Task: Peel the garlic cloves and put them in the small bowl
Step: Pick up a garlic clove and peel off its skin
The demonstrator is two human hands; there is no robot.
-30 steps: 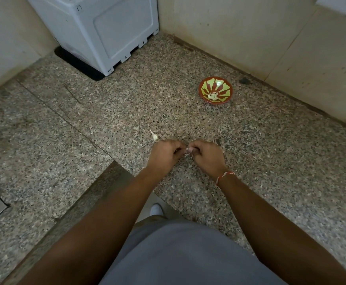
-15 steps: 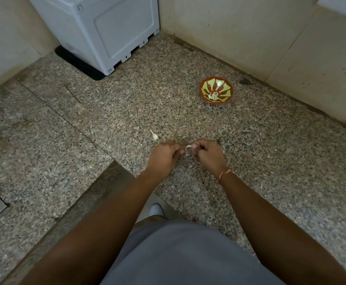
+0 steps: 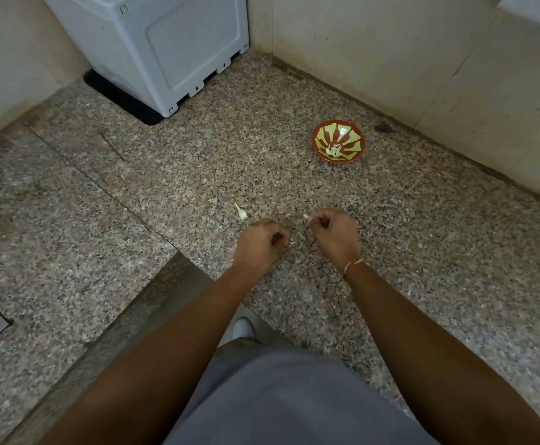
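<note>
Both forearms reach forward over the speckled granite surface [image 3: 422, 252], hands knuckles-up and slightly apart. Left hand [image 3: 259, 244]: fingers curled, grip pinching a small white scrap, probably peel [image 3: 293, 242], at the fingertips. Right hand [image 3: 336, 234]: fingers curled, grip pinching a small white garlic clove [image 3: 306, 216] whose tip shows just beyond the thumb; red-and-white thread band [image 3: 352, 266] on the wrist.

Count: one unpeeled white garlic clove with pointed tail [image 3: 241, 212] lies on the surface just beyond the left hand. One small round red bowl with green petal pattern [image 3: 337, 141] stands well beyond the right hand, holding pale peeled cloves [image 3: 333, 151], number unclear. One grey plastic appliance [image 3: 166, 43] farthest, beyond the bowl to its left.
</note>
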